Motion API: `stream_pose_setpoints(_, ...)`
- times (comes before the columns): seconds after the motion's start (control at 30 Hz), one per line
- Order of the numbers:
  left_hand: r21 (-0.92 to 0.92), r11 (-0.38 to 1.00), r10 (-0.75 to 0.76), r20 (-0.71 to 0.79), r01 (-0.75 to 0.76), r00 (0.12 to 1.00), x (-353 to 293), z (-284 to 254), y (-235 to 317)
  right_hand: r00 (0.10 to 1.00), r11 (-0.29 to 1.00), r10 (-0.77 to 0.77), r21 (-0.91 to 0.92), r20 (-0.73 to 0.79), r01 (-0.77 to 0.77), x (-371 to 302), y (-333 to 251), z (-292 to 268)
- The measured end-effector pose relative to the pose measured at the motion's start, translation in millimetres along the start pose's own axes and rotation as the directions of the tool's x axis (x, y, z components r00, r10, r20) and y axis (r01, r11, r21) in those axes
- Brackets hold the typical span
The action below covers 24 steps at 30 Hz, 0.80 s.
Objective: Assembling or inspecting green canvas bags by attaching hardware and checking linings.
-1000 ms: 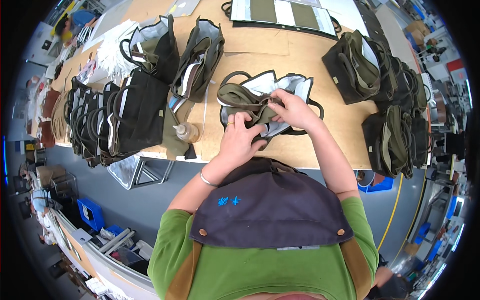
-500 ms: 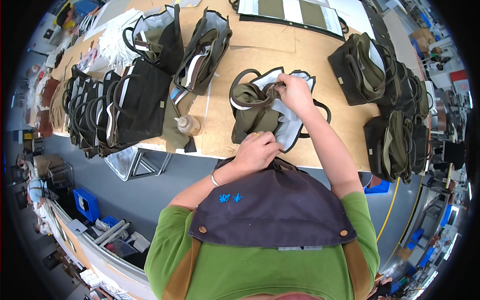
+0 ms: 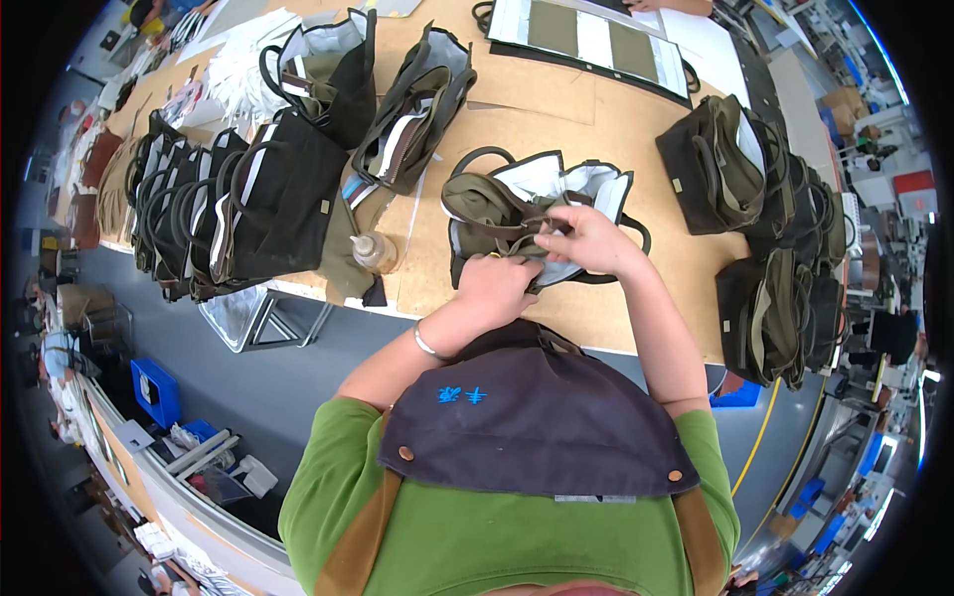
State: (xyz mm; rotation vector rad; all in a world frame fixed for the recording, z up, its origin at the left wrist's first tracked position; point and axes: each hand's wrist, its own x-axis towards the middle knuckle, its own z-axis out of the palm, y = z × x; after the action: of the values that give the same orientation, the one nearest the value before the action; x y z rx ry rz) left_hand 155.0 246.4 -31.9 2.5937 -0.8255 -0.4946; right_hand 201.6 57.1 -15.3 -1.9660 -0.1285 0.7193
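On the table's near side lies a dark tote bag [image 3: 598, 180], its mouth spread and its white inside showing. Olive lining fabric [image 3: 481, 198] with a dark brown edge strip [image 3: 505, 231] bulges out of it. My right hand [image 3: 593, 243] is closed on the brown strip, pinching it with thumb and fingertips over the bag's middle. Close by on the near side, my left hand [image 3: 494, 290] has its fingers closed over the edge of the bag. The fabric under those fingertips is partly hidden.
Several dark bags [image 3: 273, 204] stand on the left, and more [image 3: 711, 164] on the right. A small clear bottle [image 3: 375, 252] stands left of my work. At the back lies a flat bag panel [image 3: 586, 45]; another person's hand [image 3: 651, 5] is beyond it.
My right hand has drawn the brown strip toward me, closer to my left hand. The lining has folded over nearward. Another person's hand has appeared at the far edge.
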Motion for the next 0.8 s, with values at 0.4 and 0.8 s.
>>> stream_pose_setpoints(0.4,-0.226,0.893,0.242,-0.488,-0.390,0.838,1,-71,-8,0.950,0.978,-0.129,-0.123,0.283,0.169,-17,-73,-69)
stream_pose_setpoints(0.8,-0.565,0.716,0.151,-0.448,-0.410,0.881,22,-58,-13,0.940,0.974,-0.059,-0.187,0.336,0.128,-9,-64,-77)
